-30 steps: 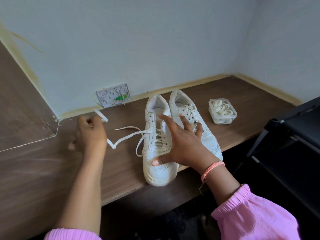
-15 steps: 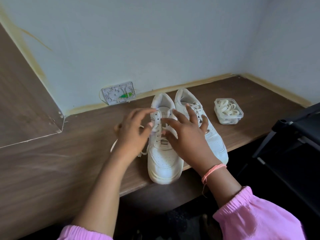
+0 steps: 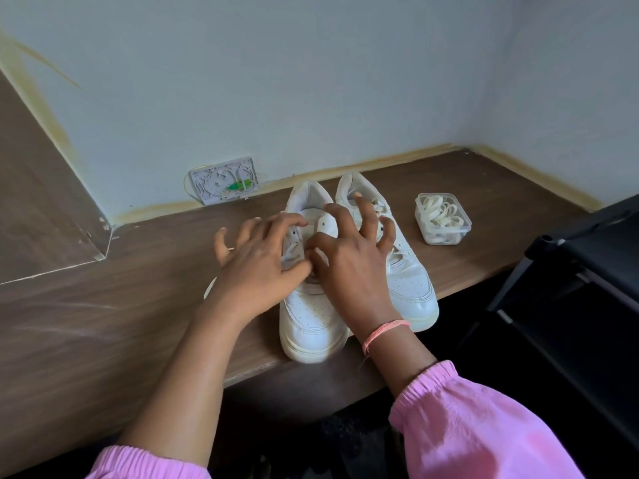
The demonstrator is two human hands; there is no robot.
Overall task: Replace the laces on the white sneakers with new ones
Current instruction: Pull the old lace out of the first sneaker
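Two white sneakers stand side by side on the brown table (image 3: 103, 333), toes toward me. My left hand (image 3: 256, 267) is over the left sneaker (image 3: 311, 316), with thumb and curled fingers pinching the old lace (image 3: 291, 251) at the upper eyelets. My right hand (image 3: 349, 267) pinches that shoe's right eyelet flap between index finger and thumb, its other fingers spread above the right sneaker (image 3: 411, 285). A loose loop of the old lace (image 3: 209, 288) lies on the table left of my wrist. The hands hide most of the lacing.
A clear plastic tub (image 3: 443, 219) with coiled white laces sits right of the shoes. A white wall plate (image 3: 223, 181) leans at the back. A black rack (image 3: 587, 271) stands to the right, beyond the table's front edge. Both toes overhang that edge slightly.
My left hand came in from the far left, where it held the lace end out, to the left sneaker's eyelets. My right hand shifted up from the toe to the flap.
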